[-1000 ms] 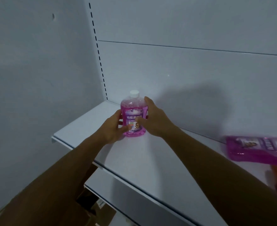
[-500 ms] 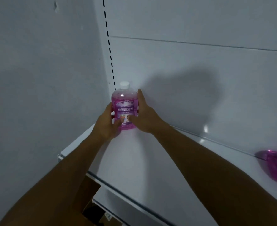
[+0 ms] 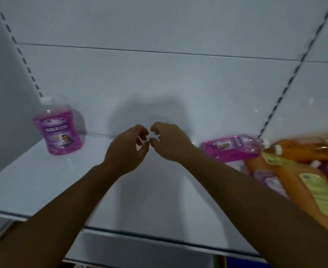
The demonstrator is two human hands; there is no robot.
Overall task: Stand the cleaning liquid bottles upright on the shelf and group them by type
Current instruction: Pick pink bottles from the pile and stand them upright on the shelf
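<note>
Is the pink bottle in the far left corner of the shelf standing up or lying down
Standing upright. The pink bottle rests on its base on the shelf, white cap on top, with neither hand touching it.

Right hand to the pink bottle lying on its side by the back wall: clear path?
Probably yes. The right hand is empty, fingers loosely curled, and the lying pink bottle sits just to its right with bare shelf between them. The orange bottles lie nearer the camera, not in the way.

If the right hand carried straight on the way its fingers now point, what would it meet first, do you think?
The right hand points left, fingers curled, so it would almost at once meet the left hand, whose fingers nearly touch it. The upright pink bottle stands farther that way.
</note>
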